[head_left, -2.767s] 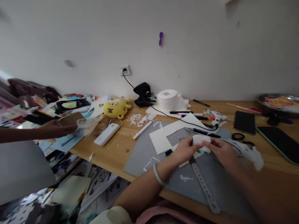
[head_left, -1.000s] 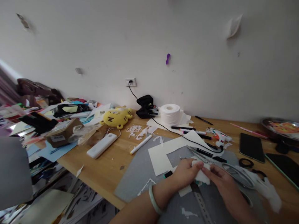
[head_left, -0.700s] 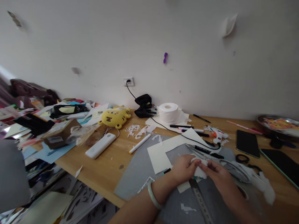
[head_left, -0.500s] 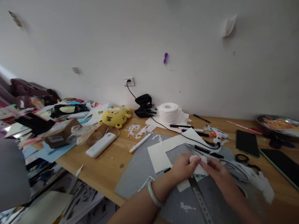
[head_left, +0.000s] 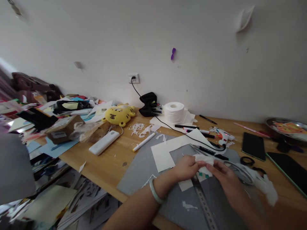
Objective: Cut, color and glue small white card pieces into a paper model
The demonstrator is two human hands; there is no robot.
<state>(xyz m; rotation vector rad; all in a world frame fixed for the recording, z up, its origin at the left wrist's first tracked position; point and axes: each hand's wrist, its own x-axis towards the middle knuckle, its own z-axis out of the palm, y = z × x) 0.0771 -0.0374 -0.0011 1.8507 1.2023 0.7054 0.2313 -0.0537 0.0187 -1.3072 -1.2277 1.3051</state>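
My left hand, with a pale bangle on its wrist, pinches a soft white piece of tissue. From the other side, my right hand grips the same tissue, and the fingertips of both hands nearly meet. Small green patches show just below the fingers; what they belong to is unclear. Under the hands lies a steel ruler on a grey mat. An L-shaped sheet of cream paper lies beyond my left hand.
A tissue roll stands near the wall. Black-handled scissors, a glue gun and dark phones lie to the right. On the left are a white power bank, a yellow tiger plush and a cardboard box.
The view has tilted slightly downward. Both hands still hold the tissue; it looks more spread out, and the green patches beneath show more clearly.
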